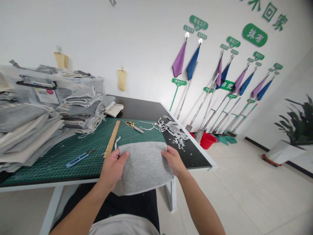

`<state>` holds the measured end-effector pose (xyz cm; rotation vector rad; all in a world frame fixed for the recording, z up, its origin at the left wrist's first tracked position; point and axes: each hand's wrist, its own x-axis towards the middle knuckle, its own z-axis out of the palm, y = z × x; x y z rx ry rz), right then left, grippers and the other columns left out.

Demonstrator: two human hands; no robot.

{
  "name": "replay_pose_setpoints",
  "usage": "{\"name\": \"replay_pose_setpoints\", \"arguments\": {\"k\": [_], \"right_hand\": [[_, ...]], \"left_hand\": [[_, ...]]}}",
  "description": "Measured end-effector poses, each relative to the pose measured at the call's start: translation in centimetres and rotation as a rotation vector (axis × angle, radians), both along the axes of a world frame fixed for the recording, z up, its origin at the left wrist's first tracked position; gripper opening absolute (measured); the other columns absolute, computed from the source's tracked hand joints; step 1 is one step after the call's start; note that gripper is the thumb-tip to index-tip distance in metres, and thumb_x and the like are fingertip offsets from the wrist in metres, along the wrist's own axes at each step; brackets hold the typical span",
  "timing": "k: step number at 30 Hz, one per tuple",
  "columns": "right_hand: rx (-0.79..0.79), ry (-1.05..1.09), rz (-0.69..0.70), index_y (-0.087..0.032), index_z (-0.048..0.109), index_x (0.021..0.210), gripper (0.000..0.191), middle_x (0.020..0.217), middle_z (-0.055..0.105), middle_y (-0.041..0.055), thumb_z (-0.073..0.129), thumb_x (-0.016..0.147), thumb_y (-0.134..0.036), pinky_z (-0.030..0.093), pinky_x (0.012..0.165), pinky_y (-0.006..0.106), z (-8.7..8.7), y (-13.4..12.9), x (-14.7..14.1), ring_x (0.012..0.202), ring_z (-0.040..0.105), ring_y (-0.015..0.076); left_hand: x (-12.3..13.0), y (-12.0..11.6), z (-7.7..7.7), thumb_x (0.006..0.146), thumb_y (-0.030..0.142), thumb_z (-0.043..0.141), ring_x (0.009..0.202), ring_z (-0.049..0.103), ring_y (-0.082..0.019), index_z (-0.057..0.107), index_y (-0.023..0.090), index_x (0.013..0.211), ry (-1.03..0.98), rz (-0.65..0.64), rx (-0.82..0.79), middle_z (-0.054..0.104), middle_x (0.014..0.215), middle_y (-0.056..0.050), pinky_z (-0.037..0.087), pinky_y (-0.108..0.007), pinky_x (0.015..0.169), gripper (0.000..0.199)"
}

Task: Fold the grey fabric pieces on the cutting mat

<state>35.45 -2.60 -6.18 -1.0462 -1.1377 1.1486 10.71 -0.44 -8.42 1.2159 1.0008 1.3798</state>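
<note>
A grey fabric piece (145,168) is stretched between my two hands, over the table's front edge. My left hand (114,166) pinches its upper left corner, thumb on top. At the upper right corner, my right hand (172,158) grips the cloth the same way. A pale drawstring (117,142) sticks up beside the left corner. Just beyond the cloth, a wooden ruler (112,138) and gold-handled scissors (134,126) lie on the green cutting mat (93,140). A blue utility knife (79,158) rests on the mat to the left.
Stacks of grey and cream fabric (26,133) and a clear plastic bin (46,88) fill the table's left side. Fabric scraps (174,130) lie near the right edge. Brooms, a red bucket (207,141) and a potted plant (297,127) stand on the floor at right.
</note>
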Motion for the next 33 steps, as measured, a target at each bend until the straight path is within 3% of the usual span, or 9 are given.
{"name": "replay_pose_setpoints", "arguments": {"k": [6, 10, 17, 21, 25, 28, 30, 33], "right_hand": [[0.106, 0.015, -0.086, -0.019, 0.067, 0.102, 0.029, 0.091, 0.072, 0.0023, 0.067, 0.076, -0.032, 0.047, 0.077, 0.031, -1.4, 1.6, 0.1, 0.082, 0.064, 0.0195], [0.063, -0.087, -0.14, -0.017, 0.066, 0.099, 0.027, 0.085, 0.071, 0.0025, 0.062, 0.076, -0.03, 0.046, 0.073, 0.029, -1.8, 2.0, 0.0, 0.078, 0.062, 0.0185], [0.065, -0.472, -0.279, -0.015, 0.063, 0.092, 0.029, 0.08, 0.069, 0.0035, 0.047, 0.079, -0.034, 0.047, 0.065, 0.027, -3.5, 4.0, 1.3, 0.07, 0.06, 0.0171], [0.052, -0.642, -0.364, -0.014, 0.064, 0.094, 0.028, 0.089, 0.069, 0.009, 0.05, 0.078, -0.032, 0.048, 0.077, 0.036, -4.2, 5.2, 2.1, 0.084, 0.062, 0.024], [0.064, -0.894, -0.508, -0.008, 0.056, 0.123, 0.05, 0.129, 0.055, 0.022, 0.058, 0.077, -0.028, 0.033, 0.104, 0.047, -4.8, 4.9, 2.0, 0.123, 0.047, 0.0344], [0.097, -1.251, -0.556, -0.003, 0.047, 0.134, 0.053, 0.145, 0.041, 0.0226, 0.051, 0.086, -0.025, 0.026, 0.112, 0.044, -4.9, 4.3, 1.7, 0.138, 0.032, 0.0325], [0.145, -1.4, -0.463, -0.002, 0.051, 0.132, 0.046, 0.144, 0.044, 0.0198, 0.044, 0.091, -0.023, 0.027, 0.113, 0.041, -4.6, 3.9, 1.5, 0.139, 0.031, 0.0298], [0.247, -1.471, -0.266, -0.008, 0.058, 0.126, 0.04, 0.138, 0.053, 0.0129, 0.035, 0.095, -0.019, 0.029, 0.113, 0.039, -3.9, 3.6, 1.1, 0.139, 0.033, 0.0253]], "left_hand": [[0.3, 2.9, 1.2, 0.078, 0.037, 0.063, 0.087, 0.063, -0.018, 0.064, 0.02, 0.11, 0.026, 0.02, 0.089, 0.07, 0.099, -0.002, 0.049, -0.032, 0.084, 0.036], [0.8, 4.0, 1.8, 0.076, 0.035, 0.061, 0.079, 0.063, -0.018, 0.066, 0.017, 0.103, 0.08, 0.024, 0.07, 0.07, 0.089, -0.003, 0.049, -0.03, 0.075, 0.033], [1.6, 5.7, -0.5, 0.076, 0.036, 0.057, 0.076, 0.064, -0.019, 0.066, 0.016, 0.101, 0.205, 0.007, 0.06, 0.072, 0.087, -0.005, 0.051, -0.031, 0.071, 0.032], [1.9, 6.8, -1.5, 0.076, 0.032, 0.056, 0.092, 0.065, -0.025, 0.065, 0.015, 0.106, 0.346, 0.034, 0.105, 0.071, 0.1, -0.011, 0.052, -0.039, 0.081, 0.036], [1.6, 6.0, -1.9, 0.076, 0.027, 0.058, 0.133, 0.039, -0.034, 0.058, 0.011, 0.12, 0.537, 0.243, 0.206, 0.047, 0.14, -0.019, 0.031, -0.051, 0.11, 0.047], [1.9, 3.9, -2.4, 0.087, 0.028, 0.046, 0.13, 0.044, -0.03, 0.06, 0.016, 0.119, 0.889, 0.237, 0.44, 0.051, 0.138, -0.014, 0.031, -0.049, 0.111, 0.037], [2.4, 2.6, -3.1, 0.091, 0.029, 0.042, 0.125, 0.049, -0.027, 0.063, 0.02, 0.114, 1.131, 0.15, 0.592, 0.06, 0.128, -0.01, 0.032, -0.05, 0.11, 0.033], [3.1, 1.4, -4.6, 0.092, 0.031, 0.04, 0.126, 0.05, -0.027, 0.063, 0.02, 0.114, 1.285, 0.122, 0.627, 0.063, 0.125, -0.009, 0.033, -0.05, 0.109, 0.033]]}}
